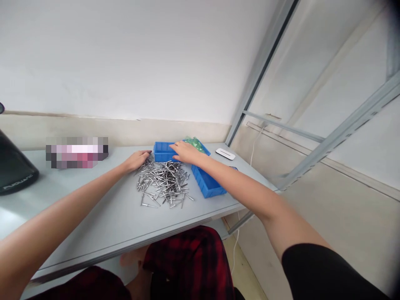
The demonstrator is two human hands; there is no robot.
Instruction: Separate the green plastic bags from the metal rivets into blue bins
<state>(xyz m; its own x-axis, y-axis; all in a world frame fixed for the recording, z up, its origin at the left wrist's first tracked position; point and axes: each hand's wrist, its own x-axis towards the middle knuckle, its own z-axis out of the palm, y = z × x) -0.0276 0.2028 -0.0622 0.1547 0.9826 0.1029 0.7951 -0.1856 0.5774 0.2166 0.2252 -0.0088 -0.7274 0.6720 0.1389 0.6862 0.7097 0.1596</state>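
A: Mount?
B: Worn on the person's head. Faces forward, angled down over the lap and tabletop.
A: Range?
B: Close. Forearms run in large from the lower sides; left hand and right hand smaller, near mid-frame.
A: Far side?
B: Pale wall across the top, metal frame slanting at right.
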